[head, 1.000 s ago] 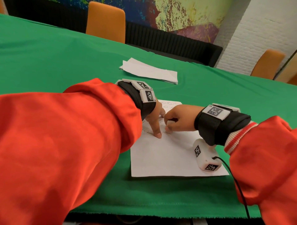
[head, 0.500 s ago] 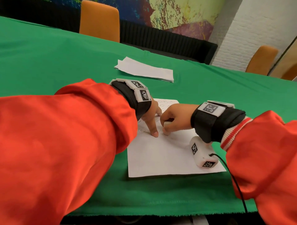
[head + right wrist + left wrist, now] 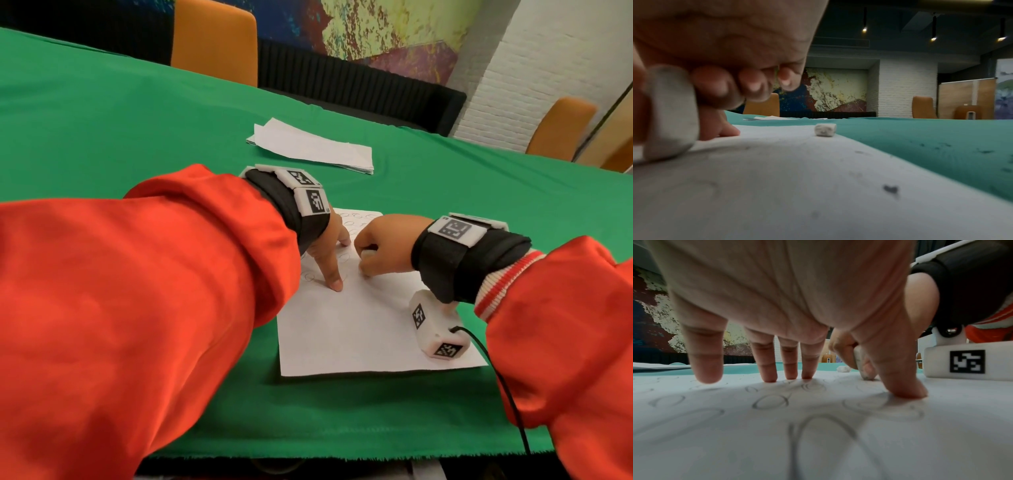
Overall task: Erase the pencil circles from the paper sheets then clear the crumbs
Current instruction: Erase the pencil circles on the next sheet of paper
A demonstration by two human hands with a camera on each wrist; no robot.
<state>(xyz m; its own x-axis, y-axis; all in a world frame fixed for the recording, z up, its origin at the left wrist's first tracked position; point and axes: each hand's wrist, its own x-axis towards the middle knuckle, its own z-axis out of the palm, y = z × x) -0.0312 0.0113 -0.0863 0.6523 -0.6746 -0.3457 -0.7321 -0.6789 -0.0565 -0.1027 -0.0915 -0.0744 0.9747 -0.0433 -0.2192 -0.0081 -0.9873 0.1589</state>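
Our right hand (image 3: 380, 245) pinches the worn white eraser block (image 3: 670, 110); remaining grey pencil circles (image 3: 770, 401) lie leftward, under our flat, spread left hand (image 3: 329, 246).

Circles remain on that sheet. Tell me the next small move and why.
Probably rub the eraser in the right hand leftward over the pencil circles beside the left hand, whose straight fingers pin the sheet. Those rings look dark and unerased.

sheet (image 3: 356, 329): white, flat | pencil circles (image 3: 770, 401): far half | eraser (image 3: 670, 112): on sheet
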